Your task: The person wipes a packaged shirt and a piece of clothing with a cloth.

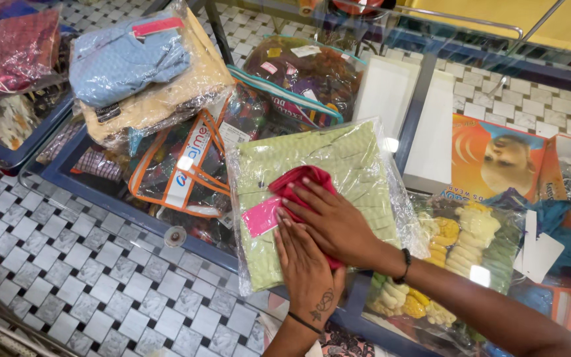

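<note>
Item: one folded garment of pale green cloth, sealed in a clear plastic packet (325, 172), lying flat on a glass counter (424, 125) at the middle of the view, with a pink tag (261, 216) at its near left side and a folded piece of red cloth (299, 185) resting on top. Handling, as judged from its look: light, soft and pliable, likely to sag if lifted by one corner; the plastic film appears glossy and slippery, so a hold at two opposite edges, or a flat palm beneath, would suit it better than a pinch on the film alone. Not fragile. Left hand (308, 268): flat, fingers extended and close together, palm down, pressing on the near part of the packet just beside the pink tag, gripping nothing; a dark band sits at the wrist. Right hand (335, 221): flat likewise, fingers slightly spread, laid across the red cloth and overlapping the left hand's fingertips; a beaded bracelet (405, 264) at the wrist. Surroundings: further packeted garments, one blue (127, 59) over one tan (166, 92), stacked to the far left; a packet of yellow and green knitwear (470, 244) under the glass to the right; a tiled floor (87, 277) below.
</note>
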